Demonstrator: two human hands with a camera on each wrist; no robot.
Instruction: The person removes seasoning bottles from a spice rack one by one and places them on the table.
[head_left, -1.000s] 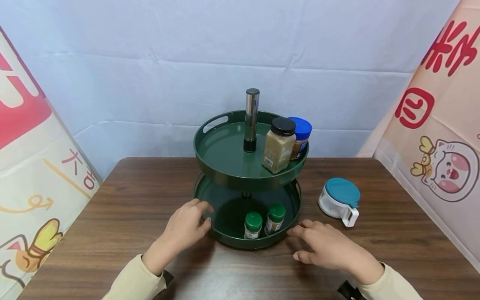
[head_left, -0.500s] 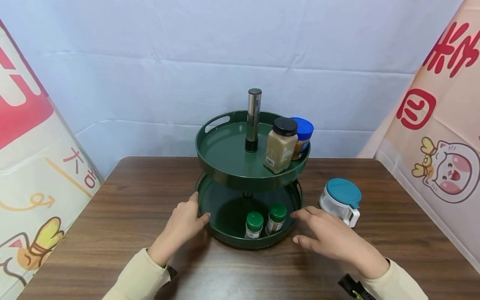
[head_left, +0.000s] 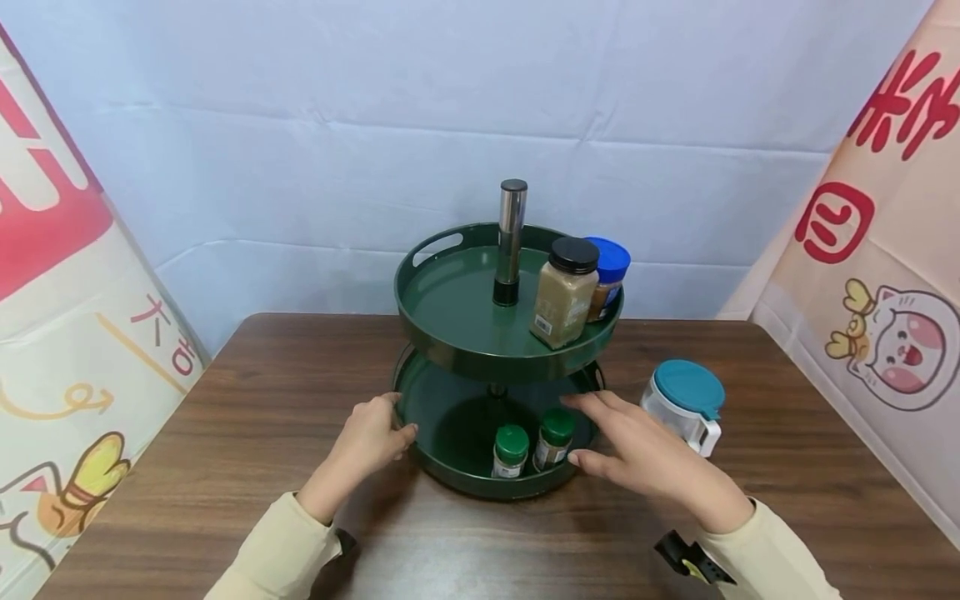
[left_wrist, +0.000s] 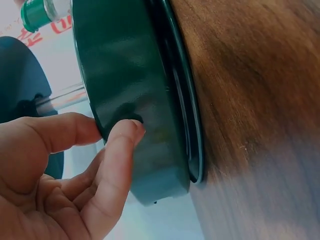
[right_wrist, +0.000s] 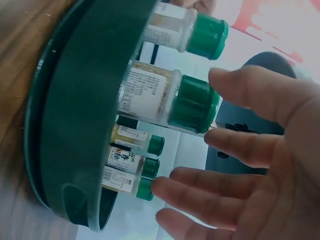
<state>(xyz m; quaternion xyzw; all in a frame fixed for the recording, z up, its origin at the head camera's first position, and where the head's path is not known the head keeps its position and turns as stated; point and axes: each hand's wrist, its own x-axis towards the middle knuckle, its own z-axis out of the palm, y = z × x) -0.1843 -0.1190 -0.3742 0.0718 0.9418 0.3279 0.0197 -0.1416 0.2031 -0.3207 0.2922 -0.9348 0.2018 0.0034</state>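
A dark green two-tier turntable tray [head_left: 450, 325] stands mid-table. My left hand [head_left: 367, 437] pinches the left rim of its lower tier; in the left wrist view the thumb sits at the rim edge and a fingertip lies against the outer wall [left_wrist: 130, 65]. My right hand [head_left: 637, 446] reaches over the lower tier's right side, fingers extended around a green-capped spice jar [head_left: 557, 427]. In the right wrist view thumb and index finger stand close to either side of that jar's cap [right_wrist: 194, 105]. A second green-capped jar [head_left: 511, 446] stands to its left.
The upper tier bears a black-lidded square jar [head_left: 564, 296] and a blue-lidded jar [head_left: 609, 271] behind it. A clear pot with a teal lid [head_left: 688, 390] sits right of the turntable. Deeper in the lower tier are several more small green-capped jars [right_wrist: 132, 162].
My left hand has drawn back from over the lower tier to its left rim. My right hand has moved from the outer rim up and inward to the right-hand green-capped spice jar.
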